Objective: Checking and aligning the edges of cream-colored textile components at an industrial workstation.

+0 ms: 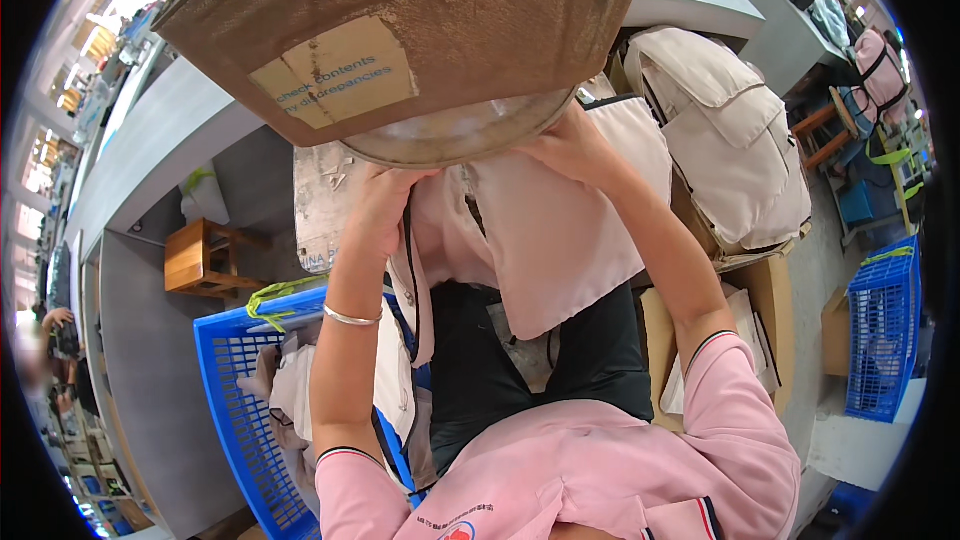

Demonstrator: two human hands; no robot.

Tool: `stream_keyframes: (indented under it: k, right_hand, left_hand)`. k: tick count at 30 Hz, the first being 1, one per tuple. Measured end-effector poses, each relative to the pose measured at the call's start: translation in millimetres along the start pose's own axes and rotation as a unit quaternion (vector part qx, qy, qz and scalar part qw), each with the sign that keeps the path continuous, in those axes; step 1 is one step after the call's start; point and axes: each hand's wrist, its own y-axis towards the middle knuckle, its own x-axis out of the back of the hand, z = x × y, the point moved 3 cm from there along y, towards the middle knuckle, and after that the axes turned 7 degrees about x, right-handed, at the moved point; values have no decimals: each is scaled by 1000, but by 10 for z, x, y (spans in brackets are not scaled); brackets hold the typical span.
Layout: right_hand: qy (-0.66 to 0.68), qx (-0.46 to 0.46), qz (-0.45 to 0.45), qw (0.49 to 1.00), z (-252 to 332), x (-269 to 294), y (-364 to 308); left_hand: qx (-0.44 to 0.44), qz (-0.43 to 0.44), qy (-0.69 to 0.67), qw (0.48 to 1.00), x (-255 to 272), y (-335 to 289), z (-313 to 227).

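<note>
A large worn brown machine body (480,30) with a yellowed label fills the top of the view, and a round, dull rim (450,132) juts out beneath it. Pale pinkish-beige cloth (570,260), with a dark-edged strip at its left side, hangs from under the rim over my lap. My left hand (385,202) reaches in at the cloth's left edge, its fingers hidden by the rim. On the cloth's right side lies my right hand (572,148), its fingertips also hidden behind the rim. Whether either hand grips the cloth cannot be made out.
To the left stands a blue plastic basket (225,380) with cloth pieces; behind it is a wooden stool (205,258). At the right, a beige backpack (730,130) rests over a cardboard box. Another open carton (775,330) holds flat pieces. A blue crate (882,330) stands farther right.
</note>
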Motion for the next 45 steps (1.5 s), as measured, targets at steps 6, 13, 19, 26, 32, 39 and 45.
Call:
stream_keyframes:
  k: [6,13,19,26,32,39,45]
  right_hand:
    - [44,-87,-40,994,44,303,-73]
    - [-347,12,63,935,578,712,-898]
    - [-374,-234,10,897,751,1824,-1992]
    - [-515,-337,57,786,52,3085,-3921]
    - [-485,-72,-18,871,487,1566,-3148]
    - [-339,227,219,886,901,-663,-2152]
    - [-369,227,159,887,646,-820,-2004]
  left_hand:
    - [-25,-62,-91,994,123,-76,-127]
    - [32,96,24,995,-167,-525,95]
    - [16,165,84,983,-680,-684,372]
    - [19,236,72,969,-1151,-700,477]
    - [22,265,104,958,-1393,-666,504]
    - [60,275,50,958,-1498,-624,567]
    - [-22,232,148,961,-1107,-923,461]
